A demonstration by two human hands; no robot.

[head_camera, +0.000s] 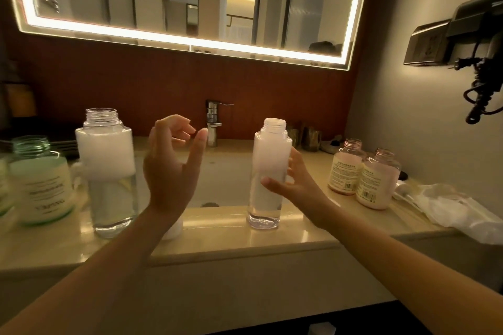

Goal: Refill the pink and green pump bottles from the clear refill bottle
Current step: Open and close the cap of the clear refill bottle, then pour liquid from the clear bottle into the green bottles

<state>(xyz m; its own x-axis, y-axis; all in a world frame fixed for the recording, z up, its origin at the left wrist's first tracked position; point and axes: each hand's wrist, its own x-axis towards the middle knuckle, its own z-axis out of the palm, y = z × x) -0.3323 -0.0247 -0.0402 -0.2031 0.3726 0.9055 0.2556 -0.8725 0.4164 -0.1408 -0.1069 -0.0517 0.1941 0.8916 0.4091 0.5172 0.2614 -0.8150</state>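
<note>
Between pours, by the look of it. Right hand [295, 183] is hovering at the slim clear bottle [269, 171], fingers spread and nearly straight, thumb crossing its front. It is not gripping, and contact is unclear. Left hand [174, 163] is hanging raised over the sink [226, 177], loosely open, holding nothing.

Slim clear bottle is standing uncapped on the counter [313, 236] at its front edge, white foam above, clear liquid below. Wide clear bottle [106, 171] at left is showing the same layers, also uncapped. Green bottle [40, 185] far left and two pink bottles [347, 168] at right are sitting with necks open, looking near full.

Next move is likely calling for a firm wrap round the slim bottle, a lift, and a slow tilt over a narrow neck.
</note>
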